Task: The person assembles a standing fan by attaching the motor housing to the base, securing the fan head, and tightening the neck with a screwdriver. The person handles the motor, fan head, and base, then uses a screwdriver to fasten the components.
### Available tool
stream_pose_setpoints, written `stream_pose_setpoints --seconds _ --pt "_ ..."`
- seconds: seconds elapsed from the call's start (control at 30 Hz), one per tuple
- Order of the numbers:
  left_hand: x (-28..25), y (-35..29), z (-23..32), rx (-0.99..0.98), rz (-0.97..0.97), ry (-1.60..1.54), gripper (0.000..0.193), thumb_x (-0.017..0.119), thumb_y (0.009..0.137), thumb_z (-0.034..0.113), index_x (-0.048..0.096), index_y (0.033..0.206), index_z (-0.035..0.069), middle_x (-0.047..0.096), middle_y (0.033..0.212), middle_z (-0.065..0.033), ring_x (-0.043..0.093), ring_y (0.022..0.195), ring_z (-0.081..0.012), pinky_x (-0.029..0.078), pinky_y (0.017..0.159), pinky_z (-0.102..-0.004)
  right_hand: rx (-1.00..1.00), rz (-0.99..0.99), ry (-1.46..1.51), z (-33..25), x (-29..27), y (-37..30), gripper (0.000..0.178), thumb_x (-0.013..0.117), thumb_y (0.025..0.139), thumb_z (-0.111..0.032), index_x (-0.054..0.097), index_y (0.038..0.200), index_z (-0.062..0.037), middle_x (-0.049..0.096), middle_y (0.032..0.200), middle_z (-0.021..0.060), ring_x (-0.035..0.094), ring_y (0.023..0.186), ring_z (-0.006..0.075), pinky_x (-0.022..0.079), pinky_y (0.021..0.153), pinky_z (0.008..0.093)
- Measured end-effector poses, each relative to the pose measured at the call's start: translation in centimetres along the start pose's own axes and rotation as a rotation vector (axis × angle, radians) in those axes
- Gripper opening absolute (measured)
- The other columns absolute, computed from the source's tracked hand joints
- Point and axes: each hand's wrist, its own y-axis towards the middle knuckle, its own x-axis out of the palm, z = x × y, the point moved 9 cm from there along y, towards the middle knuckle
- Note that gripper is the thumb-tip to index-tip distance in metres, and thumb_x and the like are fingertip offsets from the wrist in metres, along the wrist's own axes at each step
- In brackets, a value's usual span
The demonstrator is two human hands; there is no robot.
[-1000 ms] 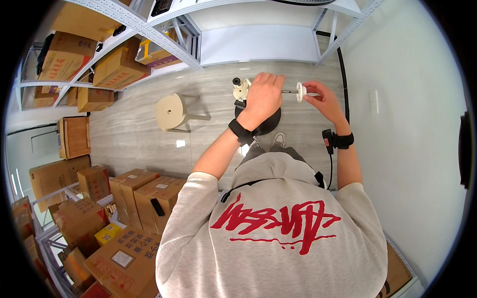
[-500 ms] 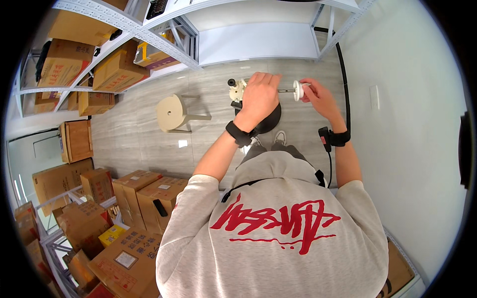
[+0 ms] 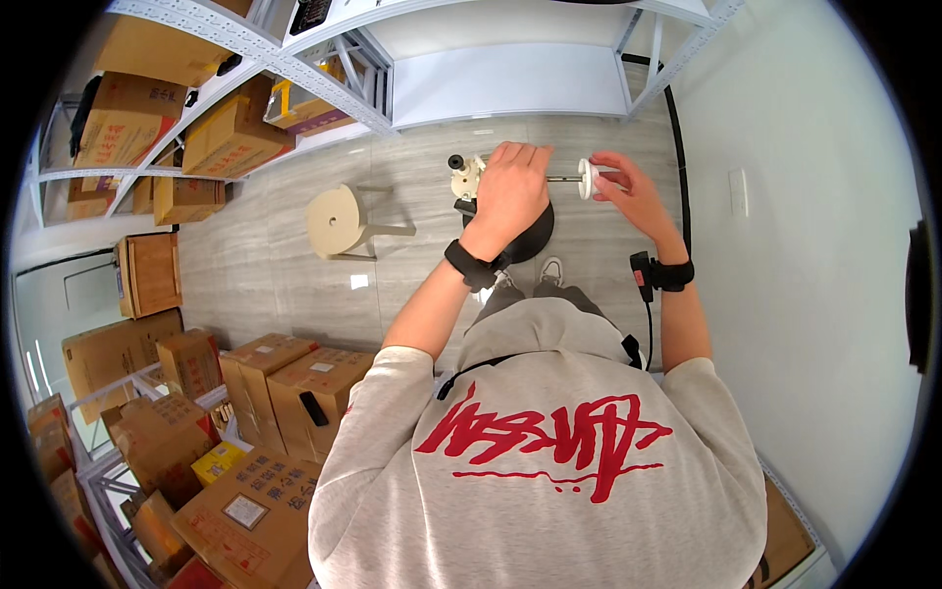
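Observation:
In front of me stands a device with a cream-coloured body (image 3: 464, 184), a black knob (image 3: 455, 162) on top and a dark round part (image 3: 537, 234) below. From it a thin metal rod (image 3: 563, 180) runs out to the right and carries a white flanged wheel (image 3: 587, 181). My left hand (image 3: 512, 191) is closed over the body beside the rod's inner end and hides what lies under the fingers. At the rod's outer end, my right hand (image 3: 631, 196) grips the white wheel from the right with thumb and fingers.
A beige stool (image 3: 337, 223) stands on the floor to the left. White shelving (image 3: 510, 83) is ahead, with cardboard boxes (image 3: 235, 137) at the far left. More boxes (image 3: 260, 383) are stacked at the near left. A pale wall (image 3: 785, 245) closes off the right.
The view has shifted very slightly. Both hands keep their places on the device, and the fingers of my right hand have moved a little on the white wheel.

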Motion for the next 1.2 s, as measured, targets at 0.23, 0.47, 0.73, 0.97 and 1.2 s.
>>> stream_pose_setpoints --seconds 0.23,0.47,0.73,0.97,1.2 --pt "0.0 0.0 0.0 -0.004 0.005 -0.005 0.033 0.063 0.078 0.000 0.069 0.110 0.003 0.067 0.089 -0.0115 0.063 0.092 -0.0305 0.049 0.091 -0.0425 0.218 -0.056 -0.074 2.9 -0.4 0.5 0.032 0.064 0.099 -0.017 0.059 0.128 -0.0028 0.065 0.117 0.0091 0.066 0.100 0.0160 0.058 0.083 0.0308" --pt "0.0 -0.1 -0.1 -0.008 0.003 0.004 0.032 0.063 0.078 0.000 0.069 0.109 0.003 0.067 0.089 -0.0114 0.063 0.091 -0.0305 0.049 0.090 -0.0424 0.028 -0.070 0.094 0.7 0.2 0.1 0.032 0.062 0.101 -0.019 0.058 0.128 -0.0027 0.067 0.114 0.0087 0.067 0.095 0.0148 0.058 0.081 0.0294" --pt "-0.1 -0.1 0.0 -0.003 0.013 0.004 0.032 0.063 0.078 0.000 0.069 0.109 0.003 0.067 0.088 -0.0117 0.062 0.090 -0.0308 0.049 0.088 -0.0424 -0.043 -0.051 0.035 0.5 -0.3 0.4 0.036 0.063 0.100 -0.018 0.055 0.134 -0.0069 0.066 0.117 0.0088 0.065 0.104 0.0160 0.056 0.084 0.0295" --pt "0.0 0.0 0.1 -0.002 0.012 -0.008 0.033 0.063 0.077 0.000 0.069 0.109 0.003 0.067 0.087 -0.0118 0.062 0.090 -0.0312 0.049 0.088 -0.0433 0.105 -0.107 -0.034 1.6 -0.5 0.4 0.039 0.066 0.098 -0.018 0.055 0.135 -0.0097 0.066 0.119 0.0094 0.065 0.105 0.0176 0.055 0.088 0.0316" --pt "0.2 0.0 0.0 0.003 0.008 0.013 0.033 0.064 0.077 0.000 0.069 0.110 0.003 0.067 0.088 -0.0119 0.063 0.091 -0.0311 0.049 0.089 -0.0431 -0.097 -0.050 -0.116 -0.1 -0.6 0.4 0.038 0.064 0.100 -0.020 0.055 0.134 -0.0072 0.069 0.110 0.0099 0.067 0.099 0.0161 0.056 0.085 0.0317"
